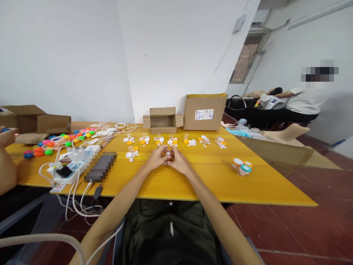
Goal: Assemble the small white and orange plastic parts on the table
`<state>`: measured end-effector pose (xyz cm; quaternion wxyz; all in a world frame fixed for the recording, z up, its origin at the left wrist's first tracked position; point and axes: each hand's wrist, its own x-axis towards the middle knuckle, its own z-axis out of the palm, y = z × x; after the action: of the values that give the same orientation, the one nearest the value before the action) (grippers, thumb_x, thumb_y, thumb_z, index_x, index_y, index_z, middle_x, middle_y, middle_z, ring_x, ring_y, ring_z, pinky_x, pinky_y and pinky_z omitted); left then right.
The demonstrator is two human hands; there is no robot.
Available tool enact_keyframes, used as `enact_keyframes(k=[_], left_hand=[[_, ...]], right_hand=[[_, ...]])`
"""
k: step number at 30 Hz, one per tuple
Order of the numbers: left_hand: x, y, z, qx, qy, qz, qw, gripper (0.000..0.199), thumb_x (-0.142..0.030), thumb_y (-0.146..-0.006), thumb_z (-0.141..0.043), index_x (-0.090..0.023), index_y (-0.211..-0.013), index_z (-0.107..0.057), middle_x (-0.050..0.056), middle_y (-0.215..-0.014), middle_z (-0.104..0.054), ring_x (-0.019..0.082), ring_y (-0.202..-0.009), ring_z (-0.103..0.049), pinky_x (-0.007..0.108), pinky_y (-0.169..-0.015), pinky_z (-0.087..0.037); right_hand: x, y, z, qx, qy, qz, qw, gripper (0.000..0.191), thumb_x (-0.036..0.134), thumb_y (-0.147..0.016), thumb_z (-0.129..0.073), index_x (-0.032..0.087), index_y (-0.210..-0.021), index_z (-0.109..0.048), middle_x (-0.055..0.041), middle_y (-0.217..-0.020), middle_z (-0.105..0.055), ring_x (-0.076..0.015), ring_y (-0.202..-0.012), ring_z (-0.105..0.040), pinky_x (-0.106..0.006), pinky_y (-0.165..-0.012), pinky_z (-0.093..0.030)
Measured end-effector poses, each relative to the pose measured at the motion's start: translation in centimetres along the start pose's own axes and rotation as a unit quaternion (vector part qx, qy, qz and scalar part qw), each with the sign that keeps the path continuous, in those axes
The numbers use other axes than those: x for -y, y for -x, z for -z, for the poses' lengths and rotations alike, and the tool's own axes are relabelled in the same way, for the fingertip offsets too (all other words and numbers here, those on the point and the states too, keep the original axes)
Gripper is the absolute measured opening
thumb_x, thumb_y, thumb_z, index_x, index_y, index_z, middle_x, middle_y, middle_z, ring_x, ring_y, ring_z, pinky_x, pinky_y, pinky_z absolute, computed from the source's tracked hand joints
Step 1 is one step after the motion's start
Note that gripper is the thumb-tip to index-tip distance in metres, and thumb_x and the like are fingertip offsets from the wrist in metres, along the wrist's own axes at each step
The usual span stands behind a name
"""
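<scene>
My left hand (pixel 158 157) and my right hand (pixel 179 160) meet fingertip to fingertip above the yellow table. Between their fingers is a small clear-and-white piece (pixel 168 153); its exact kind is too small to make out. Both hands are closed around it. Just beyond them, a row of small piles holds clear cups (pixel 159 136), yellow-orange rings (pixel 186 141) and white perforated discs (pixel 191 142). Another pile of white discs (pixel 131 159) lies left of my left hand. Three lidded clear jars (pixel 241 167) with white, orange and teal tops stand together to the right.
An open small carton (pixel 163 129) and a larger box (pixel 204 114) stand at the back. On the left are a power strip (pixel 72 171), cables, a dark phone (pixel 100 167), colourful balls (pixel 48 152) and another person's hand (pixel 7 138). Another person (pixel 309 97) sits at far right.
</scene>
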<state>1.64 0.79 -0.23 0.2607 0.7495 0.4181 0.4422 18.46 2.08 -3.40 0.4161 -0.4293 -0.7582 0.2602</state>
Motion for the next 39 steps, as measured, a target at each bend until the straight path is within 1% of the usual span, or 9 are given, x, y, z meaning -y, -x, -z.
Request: enact_keyframes(k=[4, 8, 12, 17, 20, 24, 29, 35, 39], left_hand=[[0.3, 0.0, 0.2, 0.027, 0.050, 0.018, 0.998, 0.049, -0.033, -0.077, -0.077, -0.020, -0.122, -0.063, 0.009, -0.118, -0.070, 0.024, -0.105, -0.066, 0.036, -0.094, -0.052], [0.7, -0.2, 0.4, 0.056, 0.107, 0.057, 0.991, 0.040, -0.037, -0.081, -0.072, -0.020, -0.116, -0.064, 0.009, -0.117, -0.069, 0.025, -0.108, -0.065, 0.036, -0.092, -0.052], [1.2, -0.2, 0.4, 0.053, 0.126, 0.064, 0.989, 0.025, -0.023, -0.080, -0.063, -0.020, -0.105, -0.062, 0.006, -0.114, -0.069, 0.024, -0.110, -0.063, 0.037, -0.098, -0.049], [1.9, 0.0, -0.1, 0.057, 0.126, 0.045, 0.989, 0.037, -0.015, -0.072, -0.072, -0.019, -0.104, -0.056, 0.005, -0.108, -0.066, 0.021, -0.101, -0.063, 0.038, -0.096, -0.050], [2.3, 0.0, -0.4, 0.051, 0.124, 0.029, 0.991, 0.042, -0.019, -0.070, -0.079, -0.020, -0.103, -0.054, 0.004, -0.102, -0.066, 0.020, -0.097, -0.063, 0.037, -0.095, -0.049], [2.3, -0.2, -0.6, 0.051, 0.148, 0.050, 0.986, 0.048, -0.027, -0.068, -0.085, -0.020, -0.104, -0.054, 0.002, -0.093, -0.067, 0.019, -0.092, -0.064, 0.035, -0.091, -0.049], [1.9, -0.3, -0.4, 0.037, 0.147, 0.079, 0.985, 0.043, -0.028, -0.065, -0.087, -0.018, -0.096, -0.060, 0.003, -0.092, -0.070, 0.019, -0.091, -0.066, 0.034, -0.089, -0.051], [1.5, -0.5, 0.1, 0.024, 0.180, 0.122, 0.976, 0.040, -0.028, -0.064, -0.088, -0.016, -0.094, -0.066, 0.005, -0.094, -0.073, 0.018, -0.089, -0.069, 0.034, -0.088, -0.054], [1.0, -0.6, 0.5, -0.001, 0.212, 0.139, 0.967, 0.037, -0.031, -0.065, -0.087, -0.016, -0.094, -0.068, 0.005, -0.097, -0.073, 0.019, -0.092, -0.069, 0.035, -0.090, -0.054]], right_hand=[[-0.8, -0.1, 0.3, 0.001, -0.042, 0.018, 0.999, 0.083, 0.035, -0.063, -0.086, 0.028, -0.137, -0.050, -0.0103, -0.131, -0.062, -0.0306, -0.119, -0.062, -0.051, -0.101, -0.051], [-0.9, -0.3, 1.0, 0.002, -0.064, 0.059, 0.996, 0.069, 0.032, -0.072, -0.079, 0.028, -0.136, -0.053, -0.0101, -0.139, -0.057, -0.0293, -0.127, -0.057, -0.050, -0.108, -0.046], [0.2, -0.3, 1.6, -0.017, -0.055, 0.108, 0.993, 0.047, 0.028, -0.085, -0.066, 0.029, -0.132, -0.058, -0.0079, -0.132, -0.062, -0.0255, -0.125, -0.058, -0.046, -0.108, -0.046], [1.8, -0.2, 1.7, -0.025, -0.020, 0.159, 0.987, 0.032, 0.029, -0.093, -0.057, 0.029, -0.125, -0.065, -0.0064, -0.120, -0.068, -0.0238, -0.113, -0.061, -0.043, -0.104, -0.049], [2.0, -0.1, 1.7, -0.017, 0.000, 0.170, 0.985, 0.026, 0.027, -0.095, -0.053, 0.028, -0.115, -0.070, -0.0062, -0.111, -0.070, -0.0232, -0.107, -0.062, -0.042, -0.100, -0.049], [1.9, -0.1, 1.9, -0.023, 0.015, 0.136, 0.990, 0.022, 0.024, -0.094, -0.053, 0.027, -0.102, -0.074, -0.0064, -0.105, -0.069, -0.0229, -0.103, -0.063, -0.039, -0.097, -0.051], [1.4, -0.2, 1.8, -0.032, -0.009, 0.088, 0.996, 0.021, 0.025, -0.091, -0.055, 0.026, -0.102, -0.073, -0.0059, -0.099, -0.069, -0.0220, -0.093, -0.066, -0.036, -0.085, -0.056], [0.2, -0.9, 1.7, -0.051, -0.095, 0.018, 0.994, 0.019, 0.030, -0.086, -0.060, 0.024, -0.098, -0.073, -0.0063, -0.104, -0.073, -0.0205, -0.087, -0.069, -0.035, -0.081, -0.058], [-0.1, -1.1, 2.0, -0.034, -0.160, -0.022, 0.986, 0.019, 0.033, -0.080, -0.065, 0.022, -0.095, -0.070, -0.0056, -0.102, -0.074, -0.0201, -0.083, -0.071, -0.035, -0.080, -0.058]])
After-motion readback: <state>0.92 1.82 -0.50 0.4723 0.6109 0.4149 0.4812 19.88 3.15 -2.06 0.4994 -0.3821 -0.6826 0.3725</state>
